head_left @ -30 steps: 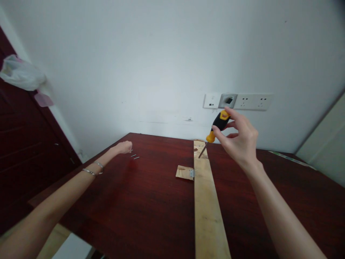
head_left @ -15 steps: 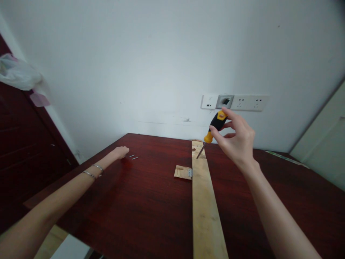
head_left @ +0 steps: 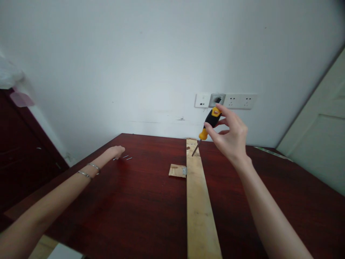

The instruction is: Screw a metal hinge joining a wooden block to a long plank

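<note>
In my right hand [head_left: 229,136] is a screwdriver [head_left: 211,121] with a black and yellow handle, pinched between thumb and fingers. Its shaft slants down to the left, the tip over the far part of a long pale wooden board [head_left: 199,201]. A small wood piece [head_left: 176,171] adjoins the board's left edge, with a metal hinge [head_left: 184,171] where they meet. My left hand [head_left: 116,152] is low at the table's far left, fingers drawn together and partly hidden. Beside it lie slim silvery screws [head_left: 129,158]; another metal bit shows under the fingers.
The dark red table [head_left: 145,208] reaches back to a white wall with sockets [head_left: 239,101]. A flat greenish strip [head_left: 273,153] lies at the back right. A dark door [head_left: 24,144] stands left, a pale door [head_left: 320,144] right.
The view has turned slightly to the right, so everything appears shifted left. My left hand has drawn slightly away from the loose screws. The screwdriver stays in my right hand over the board.
</note>
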Tool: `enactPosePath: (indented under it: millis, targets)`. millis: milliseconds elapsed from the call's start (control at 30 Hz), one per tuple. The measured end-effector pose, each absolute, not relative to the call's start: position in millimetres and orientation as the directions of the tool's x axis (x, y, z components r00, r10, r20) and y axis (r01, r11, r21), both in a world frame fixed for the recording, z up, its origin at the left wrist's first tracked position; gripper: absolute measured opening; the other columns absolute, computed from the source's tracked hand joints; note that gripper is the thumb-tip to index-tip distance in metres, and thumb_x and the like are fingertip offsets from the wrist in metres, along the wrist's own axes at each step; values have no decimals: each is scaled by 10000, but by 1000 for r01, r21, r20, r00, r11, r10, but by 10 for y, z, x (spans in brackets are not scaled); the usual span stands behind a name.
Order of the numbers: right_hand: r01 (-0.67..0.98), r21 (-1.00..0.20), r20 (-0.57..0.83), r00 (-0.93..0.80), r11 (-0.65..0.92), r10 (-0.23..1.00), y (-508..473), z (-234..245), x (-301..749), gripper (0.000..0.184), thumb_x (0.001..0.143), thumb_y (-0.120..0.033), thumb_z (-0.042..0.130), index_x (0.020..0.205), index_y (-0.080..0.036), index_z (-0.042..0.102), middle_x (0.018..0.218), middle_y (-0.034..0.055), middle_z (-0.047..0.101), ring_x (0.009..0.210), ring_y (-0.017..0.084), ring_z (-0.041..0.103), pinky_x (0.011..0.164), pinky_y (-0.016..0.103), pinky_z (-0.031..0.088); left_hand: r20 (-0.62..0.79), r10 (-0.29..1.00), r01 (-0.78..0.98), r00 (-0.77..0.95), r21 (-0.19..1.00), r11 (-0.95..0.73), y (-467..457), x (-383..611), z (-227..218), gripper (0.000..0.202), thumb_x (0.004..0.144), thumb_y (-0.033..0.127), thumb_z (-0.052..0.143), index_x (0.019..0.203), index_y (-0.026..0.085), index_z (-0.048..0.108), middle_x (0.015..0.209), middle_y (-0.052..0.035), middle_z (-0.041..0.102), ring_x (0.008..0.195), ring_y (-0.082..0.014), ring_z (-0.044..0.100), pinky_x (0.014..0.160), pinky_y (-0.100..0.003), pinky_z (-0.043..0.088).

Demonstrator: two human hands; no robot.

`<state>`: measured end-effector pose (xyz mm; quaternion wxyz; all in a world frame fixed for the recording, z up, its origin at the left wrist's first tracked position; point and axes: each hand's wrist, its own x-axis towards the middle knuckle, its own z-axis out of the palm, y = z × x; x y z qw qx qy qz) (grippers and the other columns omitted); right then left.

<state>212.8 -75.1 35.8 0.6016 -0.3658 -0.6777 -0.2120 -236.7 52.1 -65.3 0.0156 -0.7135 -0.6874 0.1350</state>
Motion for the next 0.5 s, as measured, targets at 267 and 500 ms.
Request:
enactPosePath:
  millis: [267, 500]
  targets:
    - [703, -182, 949, -58, 688, 311, -710, 336, 2094, 495, 804, -234, 602, 1291, -231, 513, 1122, 89, 614, 708, 152, 612, 565, 297, 567, -243, 819, 847, 520, 19, -532, 457, -1372, -536, 741, 751, 517, 638, 1350, 122, 455, 1393, -169, 460, 1257, -263, 442, 1011, -306, 344]
    - [611, -274, 911, -82, 742, 404, -632, 253, 2100, 502, 806, -250, 610, 1298, -246, 509, 1182, 92, 584, 732, 147, 606, 497, 253, 568, -208, 651, 683, 731, 208, -700, 107, -368, -724, 1024, 677, 645, 651, 1454, 108, 255, 1484, -197, 279, 1361, -315, 256, 1081, -368, 255]
